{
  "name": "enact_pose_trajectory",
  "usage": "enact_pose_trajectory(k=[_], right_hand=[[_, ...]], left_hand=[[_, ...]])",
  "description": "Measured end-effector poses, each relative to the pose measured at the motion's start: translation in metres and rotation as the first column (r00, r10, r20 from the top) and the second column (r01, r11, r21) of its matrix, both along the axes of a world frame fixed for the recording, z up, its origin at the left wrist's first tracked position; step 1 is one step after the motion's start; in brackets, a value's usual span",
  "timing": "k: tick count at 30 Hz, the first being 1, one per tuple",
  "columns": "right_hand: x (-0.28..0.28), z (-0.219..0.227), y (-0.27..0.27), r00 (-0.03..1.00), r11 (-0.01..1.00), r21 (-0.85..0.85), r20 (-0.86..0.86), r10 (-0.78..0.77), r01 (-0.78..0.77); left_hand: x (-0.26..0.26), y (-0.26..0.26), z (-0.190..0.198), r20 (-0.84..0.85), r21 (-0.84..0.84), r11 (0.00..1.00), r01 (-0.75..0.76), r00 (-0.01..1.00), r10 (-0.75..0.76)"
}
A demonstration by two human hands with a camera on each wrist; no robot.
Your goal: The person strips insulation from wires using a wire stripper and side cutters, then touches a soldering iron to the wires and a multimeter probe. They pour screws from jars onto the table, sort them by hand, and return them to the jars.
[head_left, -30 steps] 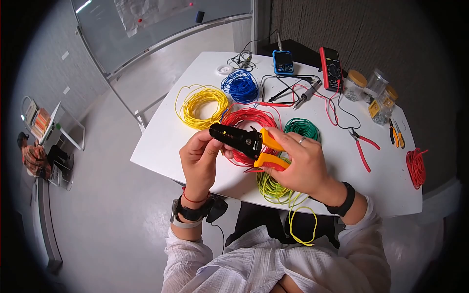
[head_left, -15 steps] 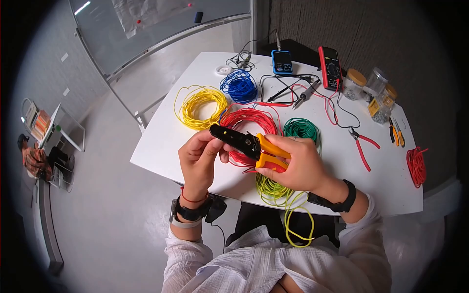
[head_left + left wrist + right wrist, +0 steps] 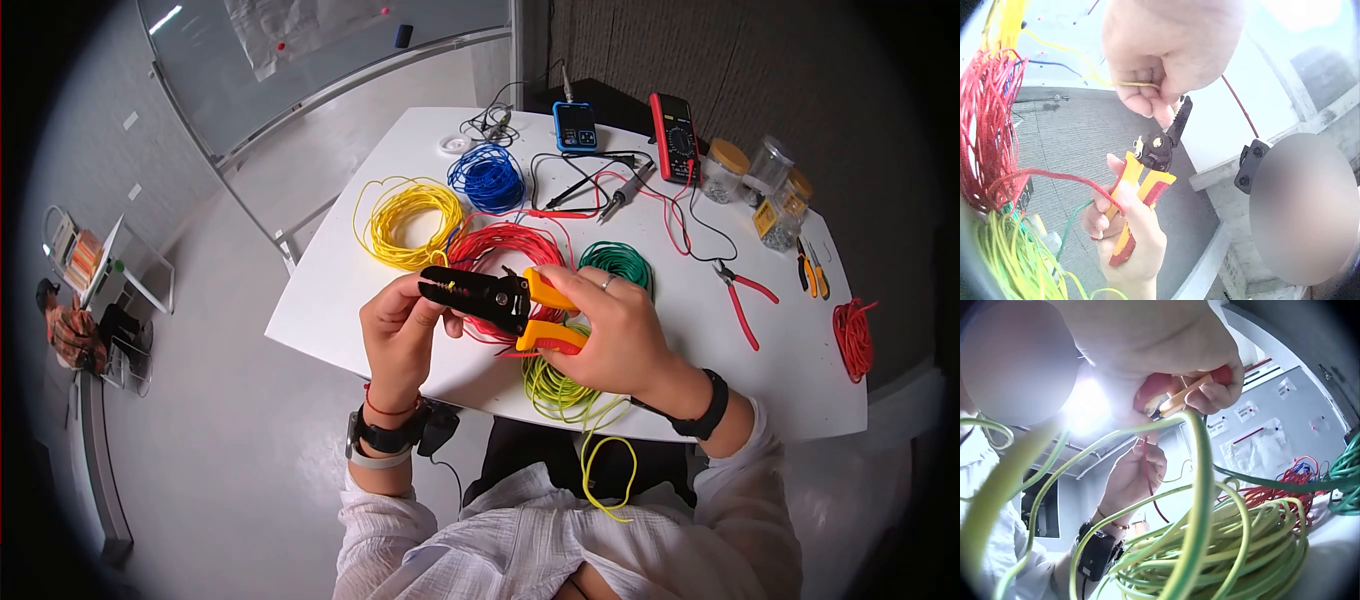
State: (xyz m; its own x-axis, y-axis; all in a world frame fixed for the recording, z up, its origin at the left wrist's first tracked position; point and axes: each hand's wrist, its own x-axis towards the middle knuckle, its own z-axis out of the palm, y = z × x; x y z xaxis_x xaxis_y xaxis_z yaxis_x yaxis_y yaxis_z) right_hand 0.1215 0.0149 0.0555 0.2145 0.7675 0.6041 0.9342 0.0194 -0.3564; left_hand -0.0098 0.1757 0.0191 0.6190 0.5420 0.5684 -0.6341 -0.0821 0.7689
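Observation:
Wire strippers (image 3: pixel 478 294) with black jaws and yellow-red handles are in my right hand (image 3: pixel 625 340), its fingers and thumb round the handles. My left hand (image 3: pixel 397 330) is at the jaw end, pinching a thin yellow wire (image 3: pixel 1138 84) between thumb and fingers. A bit of yellow shows at the black jaws in the head view. In the left wrist view the toothed jaws stand right by the left fingertips; the wire's tip is hidden there. Below the tool lies a red wire coil (image 3: pixel 515 240), with a yellow coil (image 3: pixel 375 225) to its left.
On the white table (image 3: pixel 700 400) are blue (image 3: pixel 487 180), green (image 3: pixel 617 262) and yellow-green (image 3: pixel 555 390) wire coils, the last trailing over the front edge. Behind are a soldering iron (image 3: pixel 628 192), multimeter (image 3: pixel 676 140) and jars (image 3: pixel 725 170). Red-handled cutters (image 3: pixel 740 310) lie right.
The wire strippers have turned a little, their jaws now more level and slightly further left and lower. Both hands keep their holds. The hanging yellow-green loop has swung slightly left.

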Motion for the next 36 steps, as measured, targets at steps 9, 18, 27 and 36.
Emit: enact_pose_trajectory(k=[9,18,27,36], right_hand=[[-0.002,-0.002,0.001,1.000,1.000,0.023,-0.025,0.005,-0.004],[-0.003,-0.002,0.000,0.983,0.995,-0.030,-0.162,0.084,-0.090],[0.014,0.002,0.002,0.729,0.895,-0.174,-0.652,0.208,-0.411],[0.013,0.003,0.002,0.943,0.999,-0.007,-0.330,0.039,-0.043]], left_hand=[[-0.001,0.000,-0.001,-0.002,-0.023,1.000,0.018,1.000,-0.018],[-0.005,0.002,-0.002,0.010,-0.062,0.994,0.091,0.996,-0.090],[-0.003,0.000,0.011,-0.043,-0.022,0.998,0.057,0.997,-0.058],[0.006,0.001,0.009,-0.097,-0.027,0.999,-0.031,0.995,0.028]])
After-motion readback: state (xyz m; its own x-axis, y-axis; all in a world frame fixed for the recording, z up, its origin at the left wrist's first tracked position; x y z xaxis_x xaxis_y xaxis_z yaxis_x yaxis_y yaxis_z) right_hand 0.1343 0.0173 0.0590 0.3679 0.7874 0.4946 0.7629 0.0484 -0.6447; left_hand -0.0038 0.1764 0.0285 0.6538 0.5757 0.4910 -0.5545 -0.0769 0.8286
